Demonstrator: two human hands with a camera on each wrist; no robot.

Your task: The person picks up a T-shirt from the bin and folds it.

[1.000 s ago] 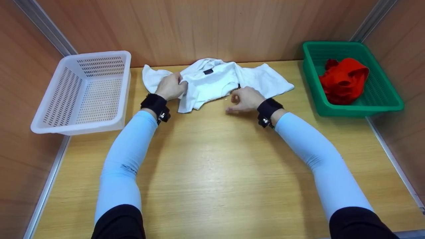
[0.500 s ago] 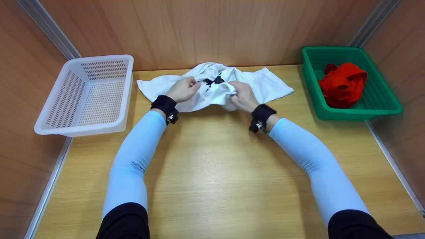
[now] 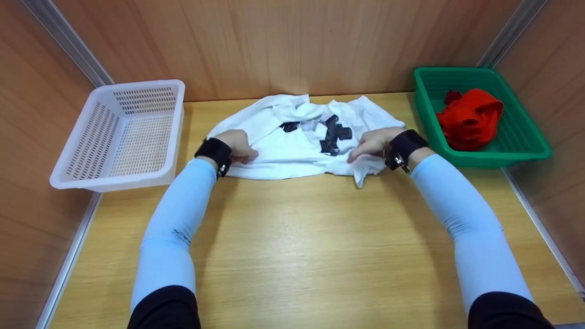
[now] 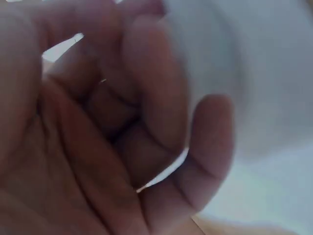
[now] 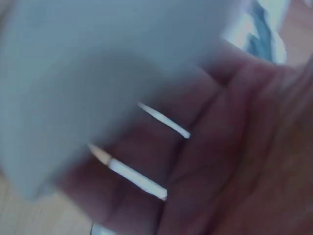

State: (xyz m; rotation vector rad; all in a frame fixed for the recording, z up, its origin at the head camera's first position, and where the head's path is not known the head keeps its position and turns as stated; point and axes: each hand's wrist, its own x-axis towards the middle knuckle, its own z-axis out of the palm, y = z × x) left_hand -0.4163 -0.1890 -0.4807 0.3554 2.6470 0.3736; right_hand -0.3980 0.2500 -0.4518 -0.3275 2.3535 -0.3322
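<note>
my left hand (image 3: 235,145)'s curled, pinching the white shirt (image 3: 279,153) | right hand (image 3: 377,140) same, well apart, guessing that spreads it | shirt's on the table (image 3: 292,256) between white basket (image 3: 114,179) and green basket (image 3: 498,158)

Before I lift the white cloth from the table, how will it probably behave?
The white cloth is likely floppy, since it lies in soft folds and creases. Its pointed corner may dangle, as it sticks out from the front edge. It seems unlikely to roll or tip, lying low on the table.
</note>
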